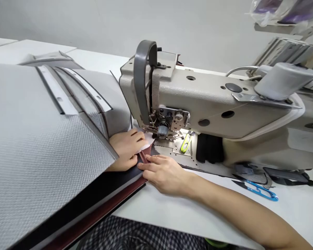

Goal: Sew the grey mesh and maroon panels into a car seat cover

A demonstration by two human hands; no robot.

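**Pressed flat at the needle**

Both hands are laid flat on the work, nothing being gripped. The left hand (pixel 126 149) is spread on the grey textured panel (pixel 41 146), fingers reaching the presser foot (pixel 161 131). The right hand (pixel 164 173) is pressed on the dark red strip (pixel 99 213) at the panel's edge, just before the sewing machine (pixel 198 100). Blue snips (pixel 262 190) are seen on the table (pixel 172 208) to the right.

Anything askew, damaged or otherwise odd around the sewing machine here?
Nothing looks damaged or spilled. The one oddity: yellow-green thread snips lie on the sewing machine bed right beside the needle area, while the left hand and right hand press the dark red strip there. Blue snips lie apart on the table.
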